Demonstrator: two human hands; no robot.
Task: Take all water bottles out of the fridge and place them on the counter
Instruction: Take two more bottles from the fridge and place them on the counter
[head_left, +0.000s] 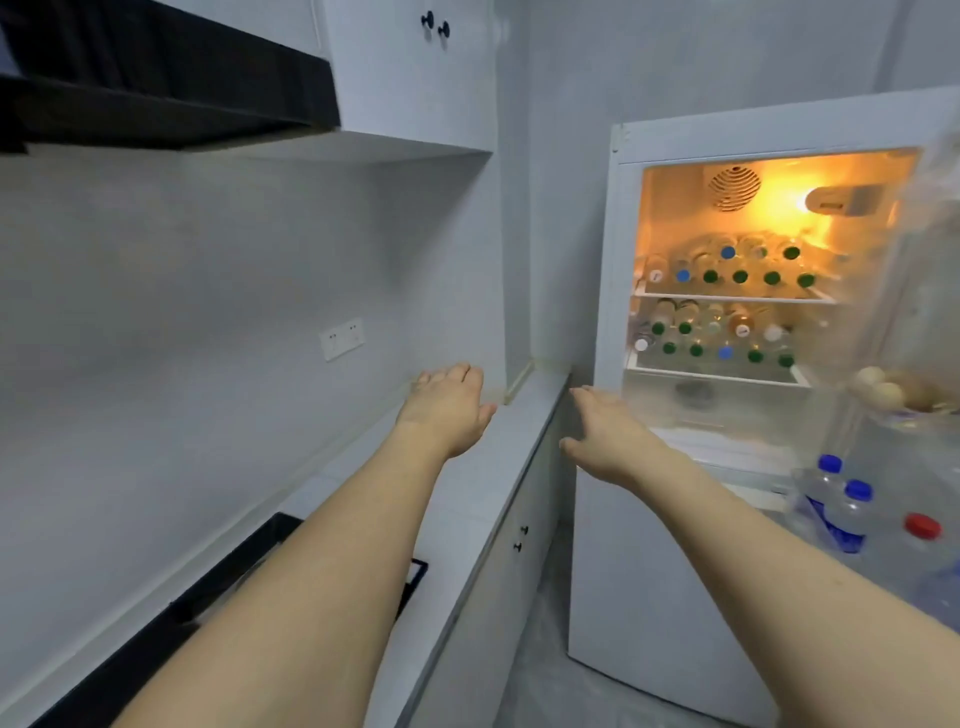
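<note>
The white fridge (613, 332) stands open at the right, lit inside. Several water bottles lie on their sides on its upper shelf (740, 275) and lower shelf (696, 349), green, blue and white caps facing out. More bottles with blue caps (852, 512) and a red cap (923, 527) stand in the door rack at the right. My left hand (448, 408) is stretched out over the white counter (483, 467), fingers straight, holding nothing. My right hand (605, 434) reaches toward the fridge's left edge, also holding nothing.
A black cooktop (218, 597) is set into the counter near me, under a black range hood (166, 78). Eggs (883, 389) sit in the door's upper tray. A wall socket (342, 339) is on the backsplash. Cabinet doors with black knobs (521, 538) are below the counter.
</note>
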